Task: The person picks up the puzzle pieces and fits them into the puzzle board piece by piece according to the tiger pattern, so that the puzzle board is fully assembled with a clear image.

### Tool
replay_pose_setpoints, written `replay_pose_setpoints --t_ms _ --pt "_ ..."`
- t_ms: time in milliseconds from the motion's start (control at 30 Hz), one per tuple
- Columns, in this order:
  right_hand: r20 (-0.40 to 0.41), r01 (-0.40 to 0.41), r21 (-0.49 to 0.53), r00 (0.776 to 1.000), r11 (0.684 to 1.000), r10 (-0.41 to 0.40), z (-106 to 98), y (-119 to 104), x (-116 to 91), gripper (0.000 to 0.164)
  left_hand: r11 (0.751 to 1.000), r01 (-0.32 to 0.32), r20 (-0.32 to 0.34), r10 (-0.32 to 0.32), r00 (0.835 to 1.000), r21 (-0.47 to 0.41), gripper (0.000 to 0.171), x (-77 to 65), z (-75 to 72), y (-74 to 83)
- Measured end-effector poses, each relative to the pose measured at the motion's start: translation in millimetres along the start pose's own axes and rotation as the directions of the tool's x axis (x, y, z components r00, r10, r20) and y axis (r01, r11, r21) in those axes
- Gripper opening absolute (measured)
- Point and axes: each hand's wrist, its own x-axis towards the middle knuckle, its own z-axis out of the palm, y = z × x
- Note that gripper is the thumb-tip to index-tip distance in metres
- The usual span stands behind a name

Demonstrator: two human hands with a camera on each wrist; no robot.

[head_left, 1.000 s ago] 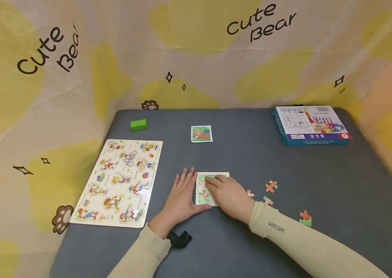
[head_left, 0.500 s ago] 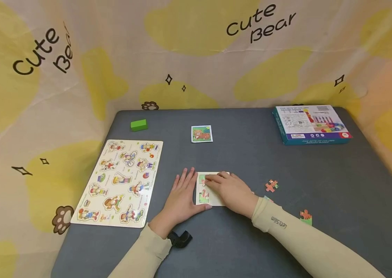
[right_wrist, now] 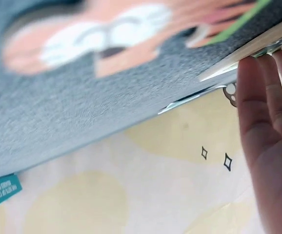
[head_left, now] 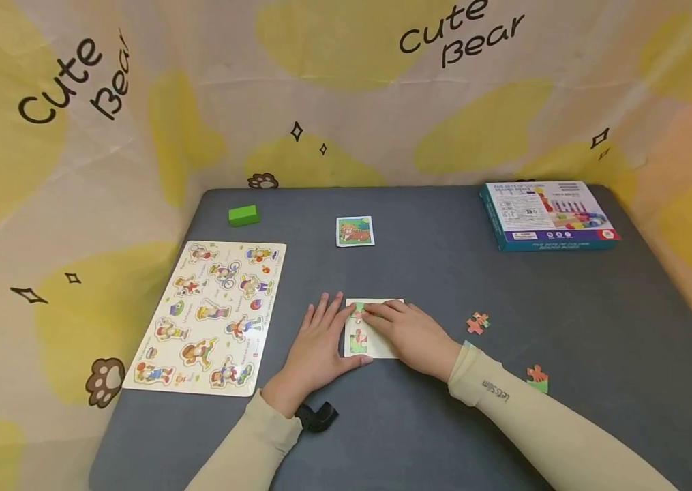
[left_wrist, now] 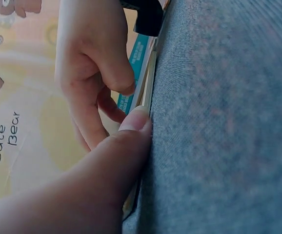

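A small puzzle tray [head_left: 380,349] lies on the grey table between both hands. In its left column sit two green and orange jigsaw pieces, a lower one [head_left: 358,341] and an upper one [head_left: 358,311]. My left hand [head_left: 315,344] lies with extended fingers along the tray's left edge, its thumb at the near edge; the left wrist view shows the thumb [left_wrist: 131,127] touching that edge. My right hand [head_left: 417,336] reaches over the tray from the right, its fingertips pressing on the upper piece. That hand hides much of the tray's right half.
Loose jigsaw pieces [head_left: 477,322] lie right of the tray, another [head_left: 538,379] nearer the right sleeve. A board of printed figures [head_left: 234,351] is at left. Farther back are a green block [head_left: 244,215], a bear picture card [head_left: 355,232] and a teal-edged box [head_left: 551,218].
My right hand has shifted slightly rightward, its fingertips staying at the upper piece; its wrist now covers loose pieces that showed before. My left hand has kept its place at the tray.
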Motion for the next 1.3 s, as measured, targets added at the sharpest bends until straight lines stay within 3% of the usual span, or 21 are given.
replay_pose_setpoints --t_ms 500,867,1100,1200,1300 --pt "-0.007 0.005 -0.078 1.000 0.997 -0.006 4 2 2 0.055 0.995 -0.022 -0.001 0.022 1.000 0.100 0.098 1.5 1.5 -3.8" --pt "0.018 -0.019 -0.118 1.000 0.993 0.021 5 -2 5 0.053 0.997 -0.048 0.009 0.048 0.999 0.063 0.099 2.8 5.2 -3.6" --pt "-0.046 -0.002 -0.155 0.999 0.988 -0.005 9 -1 4 0.053 0.997 -0.054 0.009 0.054 0.999 0.055 0.098 3.7 6.0 -3.9" --pt "-0.075 -0.009 -0.131 0.997 0.991 0.000 2 3 -1 0.052 0.997 -0.049 0.007 0.049 0.999 0.052 0.098 3.7 5.7 -3.5" --pt "-0.073 -0.076 -0.067 0.995 0.995 0.071 -20 16 -14 0.045 0.998 -0.045 0.003 0.045 0.999 0.033 0.100 3.1 5.7 -2.6"
